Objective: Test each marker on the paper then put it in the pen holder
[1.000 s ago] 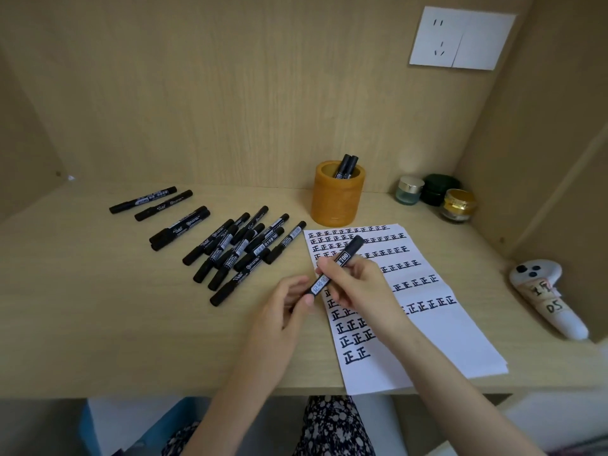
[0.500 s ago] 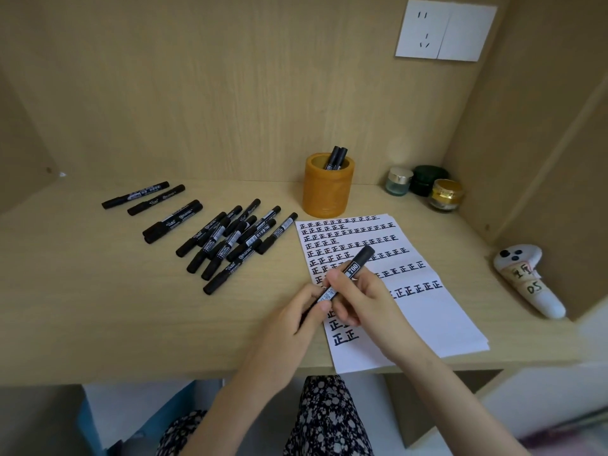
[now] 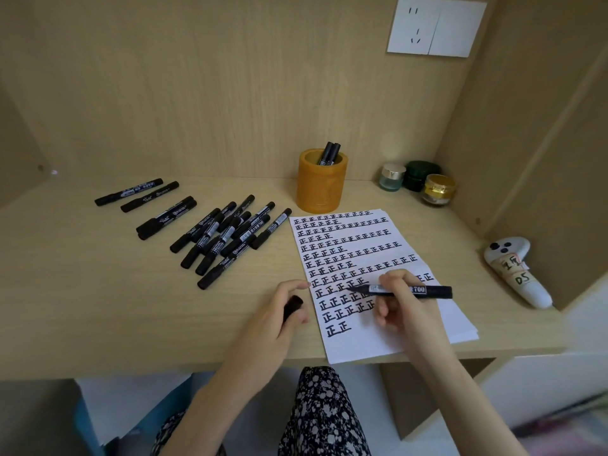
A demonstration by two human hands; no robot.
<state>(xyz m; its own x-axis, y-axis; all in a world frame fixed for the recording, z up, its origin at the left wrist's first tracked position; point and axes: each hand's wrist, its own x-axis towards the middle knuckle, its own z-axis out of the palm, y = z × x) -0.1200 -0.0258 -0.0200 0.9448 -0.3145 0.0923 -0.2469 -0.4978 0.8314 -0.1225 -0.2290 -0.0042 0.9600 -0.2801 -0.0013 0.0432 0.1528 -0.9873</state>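
A person's right hand [image 3: 406, 299] grips an uncapped marker [image 3: 403, 290] over the paper [image 3: 378, 337], tip pointing to nine o'clock. The left hand [image 3: 279, 311] is closed around its cap [image 3: 292, 306]; the pen holder [image 3: 322, 182] stands at twelve o'clock.

Soft, even, fairly dim warm light fills the wooden alcove; shadows under the markers [image 3: 210, 238] and the pen holder [image 3: 320, 182] are faint. A small glint shows on the gold jar lid [image 3: 439, 185]. Wide-angle bending curves the tabletop [image 3: 98, 307] edge and walls; the bottom right corner is smeared with blur
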